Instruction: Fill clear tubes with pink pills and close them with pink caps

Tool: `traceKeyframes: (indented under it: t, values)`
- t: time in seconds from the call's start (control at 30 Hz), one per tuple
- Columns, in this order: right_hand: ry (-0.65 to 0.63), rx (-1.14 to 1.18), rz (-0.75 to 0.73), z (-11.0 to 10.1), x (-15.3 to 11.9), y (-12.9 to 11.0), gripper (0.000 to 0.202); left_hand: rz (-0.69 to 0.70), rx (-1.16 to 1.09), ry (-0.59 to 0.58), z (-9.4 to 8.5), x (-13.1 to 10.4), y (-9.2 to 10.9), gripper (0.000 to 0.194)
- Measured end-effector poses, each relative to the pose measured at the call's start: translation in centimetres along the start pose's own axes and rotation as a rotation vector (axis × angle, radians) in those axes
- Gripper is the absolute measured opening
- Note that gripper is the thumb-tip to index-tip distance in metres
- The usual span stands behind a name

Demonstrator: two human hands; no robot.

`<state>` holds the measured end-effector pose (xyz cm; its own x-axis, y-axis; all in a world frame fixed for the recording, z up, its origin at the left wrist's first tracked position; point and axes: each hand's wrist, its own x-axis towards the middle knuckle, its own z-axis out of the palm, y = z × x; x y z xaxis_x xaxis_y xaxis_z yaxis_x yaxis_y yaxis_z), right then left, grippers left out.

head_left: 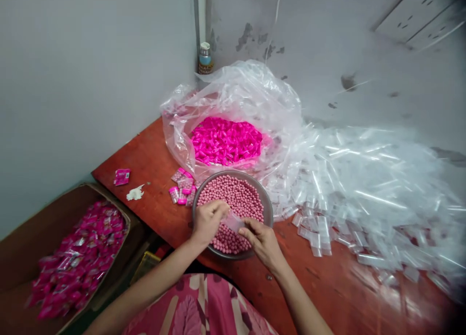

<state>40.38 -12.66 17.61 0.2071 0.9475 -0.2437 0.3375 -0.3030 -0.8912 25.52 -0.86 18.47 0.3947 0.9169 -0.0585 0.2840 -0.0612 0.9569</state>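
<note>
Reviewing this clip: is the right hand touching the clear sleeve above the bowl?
Touching. The head view shows the right hand with its thumb and finger closed on one end of the sleeve.

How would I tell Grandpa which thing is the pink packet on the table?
Find the red-brown table, then its left corner. Near a white scrap lies one flat pink packet, alone, unlike the heap in the box.
</note>
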Motion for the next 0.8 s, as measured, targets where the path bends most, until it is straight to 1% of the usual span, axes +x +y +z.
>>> traceKeyframes:
  t: [0.07, 0.1, 0.17, 0.27, 0.37, 0.43, 0.47, 0.5, 0.6, 0.63, 0.67, 0.7, 0.73, 0.8]
  values:
    - [0.016, 0.021, 0.055, 0.1, 0.2, 0.1, 0.025, -0.02, 0.038, 0.07, -1.6, 0.9, 0.0, 0.023]
    - [0.022, 0.039, 0.072, 0.1, 0.4, 0.1, 0.025, 0.0, 0.074, 0.063, -2.2, 1.3, 0.1, 0.022]
    - [0.027, 0.054, 0.062, 0.4, 1.1, -0.1, 0.025, 0.076, 0.15, -0.017, -2.7, 1.4, 0.5, 0.019]
    - [-0.014, 0.007, -0.021, 1.1, 2.6, -1.1, 0.024, 0.15, 0.216, -0.127, -2.0, 0.7, 0.6, 0.017]
    - [-0.07, -0.054, -0.092, 1.4, 3.6, -2.1, 0.022, 0.184, 0.252, -0.203, -0.9, -0.1, 0.0, 0.019]
    - [-0.08, -0.095, -0.112, 1.4, 3.5, -2.1, 0.021, 0.202, 0.262, -0.224, -1.4, 0.1, -0.5, 0.023]
    - [-0.069, -0.123, -0.109, 1.2, 3.1, -1.8, 0.021, 0.197, 0.261, -0.182, -2.1, 0.5, -0.5, 0.024]
    - [-0.053, -0.153, -0.096, 1.0, 2.6, -1.3, 0.021, 0.182, 0.256, -0.094, -3.1, 1.0, -0.5, 0.025]
    - [0.005, -0.247, -0.023, -0.2, 1.0, 1.1, 0.022, 0.134, 0.246, 0.287, -6.4, 3.0, 0.4, 0.022]
    - [0.027, -0.288, -0.013, -0.5, 0.7, 2.1, 0.022, 0.149, 0.252, 0.318, -6.9, 3.6, 0.7, 0.021]
    - [0.056, -0.344, -0.027, -0.8, 0.8, 2.9, 0.022, 0.169, 0.241, 0.268, -6.9, 4.1, 0.9, 0.022]
    - [0.083, -0.416, -0.06, -1.0, 1.1, 3.7, 0.022, 0.174, 0.224, 0.172, -6.4, 4.5, 1.1, 0.022]
    - [0.104, -0.497, -0.098, -1.1, 1.8, 4.3, 0.02, 0.182, 0.201, 0.077, -5.2, 4.8, 1.1, 0.022]
    - [0.107, -0.633, -0.156, -0.7, 3.9, 5.0, 0.02, 0.187, 0.188, -0.043, -1.8, 5.2, 0.7, 0.023]
